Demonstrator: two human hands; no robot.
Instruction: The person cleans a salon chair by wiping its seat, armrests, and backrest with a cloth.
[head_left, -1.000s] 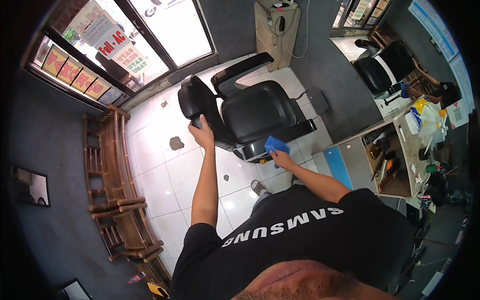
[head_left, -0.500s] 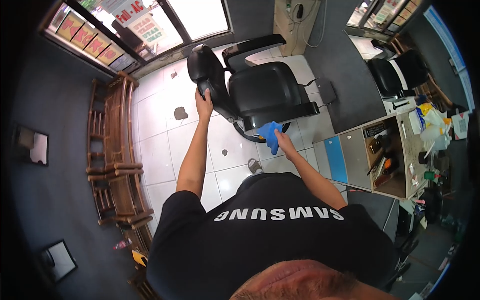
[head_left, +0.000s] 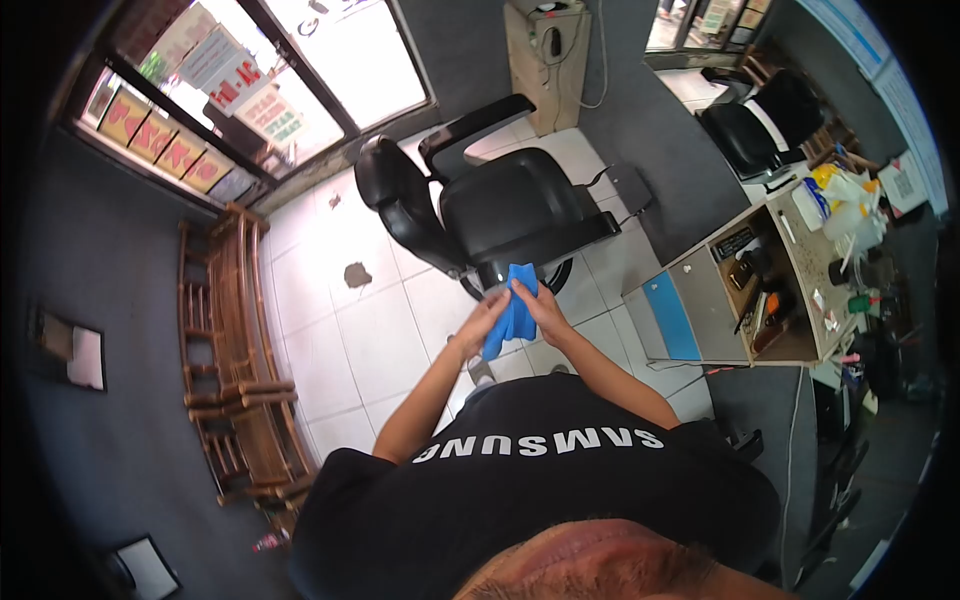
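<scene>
A bunched blue cloth [head_left: 515, 318] is between my two hands, in front of my body. My left hand [head_left: 483, 322] grips its left side, while my right hand [head_left: 543, 308] pinches it from the right. Just beyond the cloth stands a black barber chair [head_left: 515, 200], its near armrest close to my fingers. The headrest [head_left: 385, 172] points to the left, and neither hand touches the chair's back. Parts of the fingers are hidden by the folds of the cloth.
Bamboo benches [head_left: 235, 310] line the left wall. To the right, a cabinet [head_left: 720, 300] with open shelves holds several small items, with bottles and packets on top. A wooden stand [head_left: 548, 70] with cables is at the back beside the glass door [head_left: 350, 60].
My left hand has let go of the chair's backrest and come right and nearer to take hold of the cloth. My right hand has drawn the cloth in from the armrest.
</scene>
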